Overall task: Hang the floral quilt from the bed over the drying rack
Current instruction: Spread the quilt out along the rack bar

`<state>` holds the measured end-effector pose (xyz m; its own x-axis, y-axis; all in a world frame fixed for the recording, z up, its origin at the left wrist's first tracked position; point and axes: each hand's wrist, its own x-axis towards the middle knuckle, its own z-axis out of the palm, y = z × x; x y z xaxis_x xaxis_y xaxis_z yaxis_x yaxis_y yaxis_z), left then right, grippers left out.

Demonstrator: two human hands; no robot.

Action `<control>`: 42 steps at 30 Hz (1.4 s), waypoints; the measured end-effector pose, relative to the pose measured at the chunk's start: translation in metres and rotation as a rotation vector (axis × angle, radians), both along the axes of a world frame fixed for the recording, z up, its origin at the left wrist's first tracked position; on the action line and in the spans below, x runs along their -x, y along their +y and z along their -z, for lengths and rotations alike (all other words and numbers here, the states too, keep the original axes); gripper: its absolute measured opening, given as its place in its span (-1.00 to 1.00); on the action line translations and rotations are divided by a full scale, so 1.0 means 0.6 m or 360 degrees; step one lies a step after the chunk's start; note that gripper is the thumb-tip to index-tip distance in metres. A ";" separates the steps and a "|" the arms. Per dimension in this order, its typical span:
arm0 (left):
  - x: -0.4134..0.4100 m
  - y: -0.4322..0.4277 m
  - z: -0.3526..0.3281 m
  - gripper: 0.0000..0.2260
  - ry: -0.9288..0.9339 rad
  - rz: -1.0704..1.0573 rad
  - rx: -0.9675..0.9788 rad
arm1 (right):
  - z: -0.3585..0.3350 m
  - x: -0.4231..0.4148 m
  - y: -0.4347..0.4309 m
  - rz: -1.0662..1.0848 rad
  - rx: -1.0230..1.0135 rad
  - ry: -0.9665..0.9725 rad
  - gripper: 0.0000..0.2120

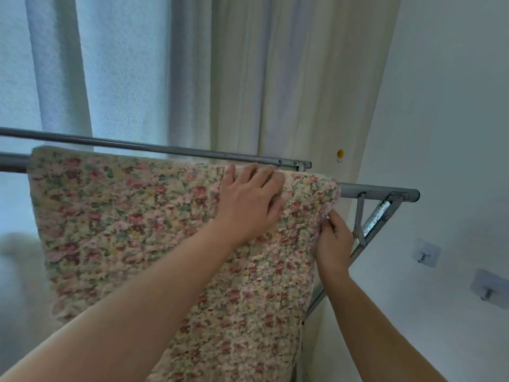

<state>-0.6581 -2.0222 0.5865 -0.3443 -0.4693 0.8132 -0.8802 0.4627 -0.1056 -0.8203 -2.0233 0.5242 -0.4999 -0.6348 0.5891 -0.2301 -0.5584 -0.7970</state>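
The floral quilt (165, 230) hides most of the front rail of the drying rack (380, 188) and runs off the bottom edge. Fingers of the right hand (333, 244) partly tuck behind its side. Tiny yellow thing (340, 153) on the wall, no clue.

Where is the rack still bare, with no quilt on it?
The far bar is bare all along. The near bar is bare only right of the quilt, up to its end cap, and at a short stub on the left. The middle is crowded: quilt, left hand flat on it, right hand pinching its edge.
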 end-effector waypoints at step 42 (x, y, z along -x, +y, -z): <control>0.072 -0.033 -0.075 -0.47 -0.0076 -0.0314 -0.0498 | -0.025 0.030 -0.023 -0.0042 0.0513 0.0181 -0.87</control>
